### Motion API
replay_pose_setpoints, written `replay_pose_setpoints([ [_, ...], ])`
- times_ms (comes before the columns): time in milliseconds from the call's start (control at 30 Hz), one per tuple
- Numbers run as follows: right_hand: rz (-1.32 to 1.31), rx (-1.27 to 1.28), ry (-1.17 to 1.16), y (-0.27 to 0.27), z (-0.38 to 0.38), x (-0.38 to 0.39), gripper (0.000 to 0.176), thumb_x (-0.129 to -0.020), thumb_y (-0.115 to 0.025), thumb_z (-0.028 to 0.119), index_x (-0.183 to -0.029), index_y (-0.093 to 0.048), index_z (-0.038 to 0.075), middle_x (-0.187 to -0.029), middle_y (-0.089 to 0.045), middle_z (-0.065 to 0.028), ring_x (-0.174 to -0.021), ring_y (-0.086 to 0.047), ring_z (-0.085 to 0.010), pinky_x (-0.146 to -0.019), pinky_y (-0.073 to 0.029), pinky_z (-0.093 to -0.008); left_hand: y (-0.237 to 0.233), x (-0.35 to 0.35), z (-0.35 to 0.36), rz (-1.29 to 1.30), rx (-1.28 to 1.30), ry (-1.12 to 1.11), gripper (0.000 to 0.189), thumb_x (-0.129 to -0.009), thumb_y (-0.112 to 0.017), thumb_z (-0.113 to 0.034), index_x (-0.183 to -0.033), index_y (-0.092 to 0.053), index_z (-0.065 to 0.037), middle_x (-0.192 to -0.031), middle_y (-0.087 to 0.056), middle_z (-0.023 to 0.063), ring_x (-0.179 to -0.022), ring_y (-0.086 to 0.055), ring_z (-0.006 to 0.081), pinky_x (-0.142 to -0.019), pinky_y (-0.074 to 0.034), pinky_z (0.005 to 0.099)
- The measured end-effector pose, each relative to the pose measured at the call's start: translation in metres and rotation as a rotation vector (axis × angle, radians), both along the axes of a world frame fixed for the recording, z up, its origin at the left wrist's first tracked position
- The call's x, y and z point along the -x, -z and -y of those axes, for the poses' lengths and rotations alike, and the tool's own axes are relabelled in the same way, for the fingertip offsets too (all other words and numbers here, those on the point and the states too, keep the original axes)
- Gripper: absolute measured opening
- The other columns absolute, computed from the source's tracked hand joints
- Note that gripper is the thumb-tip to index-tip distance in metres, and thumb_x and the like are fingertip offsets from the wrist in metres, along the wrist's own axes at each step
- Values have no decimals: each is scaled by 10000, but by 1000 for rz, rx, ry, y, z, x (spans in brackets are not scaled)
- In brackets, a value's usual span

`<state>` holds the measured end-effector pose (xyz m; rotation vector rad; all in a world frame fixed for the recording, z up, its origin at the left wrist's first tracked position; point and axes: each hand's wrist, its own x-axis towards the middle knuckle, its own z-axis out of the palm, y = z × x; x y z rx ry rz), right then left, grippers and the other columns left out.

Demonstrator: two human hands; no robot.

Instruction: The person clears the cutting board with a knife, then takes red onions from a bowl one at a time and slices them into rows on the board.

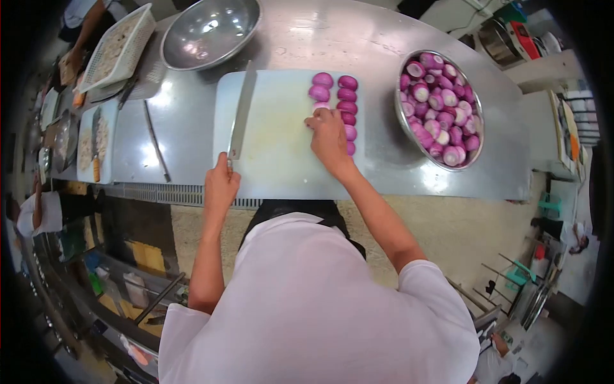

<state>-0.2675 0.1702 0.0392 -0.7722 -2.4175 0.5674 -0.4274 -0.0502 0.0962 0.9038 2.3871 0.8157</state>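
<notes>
My left hand (pixel 221 182) is closed round the handle of a long knife (pixel 243 112), whose blade points away from me along the left side of a white cutting board (pixel 272 137). At the board's right side, peeled red onion halves (pixel 347 95) lie in two columns. My right hand (pixel 329 137) is over the nearer end of the left column, its bent fingers closed on a red onion piece (pixel 321 106). Part of that piece is hidden by the fingers.
A steel bowl of peeled red onions (pixel 441 115) stands to the right. Behind the board is another steel bowl (pixel 211 35). On the left are a sharpening rod (pixel 155 141), a smaller board (pixel 109 137) with chopped food and a knife, and a white basket (pixel 118 51). Other people are nearby.
</notes>
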Motion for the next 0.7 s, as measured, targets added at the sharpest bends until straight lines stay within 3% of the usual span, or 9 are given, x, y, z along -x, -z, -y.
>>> replay_pose_setpoints([
  [67,28,-57,40,-20,-18,-20,258,-733,-615,-29,-960,-718,39,-1041,-601,-127,-981,-546,-352,-856,-477,-423,5,4,1,0,-18,20,226,-806,-556,-18,-1014,-480,28,-653,-564,243,-640,-580,461,-583,-440,490],
  [133,-116,-6,-53,-47,-29,-38,267,-719,-641,-16,-969,-715,38,-1080,-616,-135,-1015,-548,-347,-879,-472,-411,10,4,2,-69,-7,26,229,-810,-559,-14,-1021,-477,22,-641,-557,244,-630,-579,460,-570,-437,490],
  [167,-117,5,45,-66,-36,-52,254,-711,-678,12,-960,-714,46,-1099,-620,-135,-1061,-549,-336,-909,-466,-415,3,2,0,-55,6,17,226,-812,-558,-13,-1020,-477,19,-639,-555,244,-622,-576,461,-570,-437,491],
  [267,-67,-334,412,-83,-95,-120,280,-754,-703,92,-1034,-697,79,-1111,-629,-161,-1059,-574,-350,-900,-477,-448,-2,2,-1,-41,17,33,228,-814,-548,-12,-1027,-475,18,-639,-555,245,-622,-575,459,-573,-436,498],
  [333,238,-190,741,-115,-115,-152,281,-761,-718,204,-1001,-699,58,-1023,-679,-168,-986,-636,-369,-897,-497,-434,-1,3,-1,-38,23,32,229,-814,-545,-12,-1030,-474,18,-640,-557,244,-623,-577,457,-573,-437,497],
  [467,473,-8,769,-83,-137,-193,341,-760,-722,274,-1018,-693,54,-971,-701,-190,-918,-661,-390,-858,-507,-450,0,5,-2,-27,33,30,244,-812,-542,-14,-1044,-476,21,-647,-573,242,-637,-591,451,-577,-449,493],
  [567,185,-79,677,-80,-133,-198,325,-760,-708,222,-1029,-677,42,-881,-693,-242,-869,-661,-422,-792,-508,-474,-6,4,-3,-2,22,26,264,-805,-550,-20,-1054,-476,30,-653,-586,238,-659,-600,459,-598,-460,506],
  [600,148,-76,757,-94,-124,-185,311,-773,-700,208,-1029,-661,35,-907,-695,-238,-860,-664,-413,-785,-510,-462,-8,4,-4,-13,30,-9,264,-805,-550,-20,-1054,-476,30,-653,-586,238,-659,-600,459,-598,-460,506],
  [700,-101,45,528,-124,-93,-135,286,-787,-732,177,-1014,-642,29,-897,-690,-157,-806,-661,-267,-734,-520,-378,-6,3,-2,-92,31,13,266,-799,-551,-19,-1049,-477,30,-657,-597,238,-681,-604,465,-623,-462,527],
])
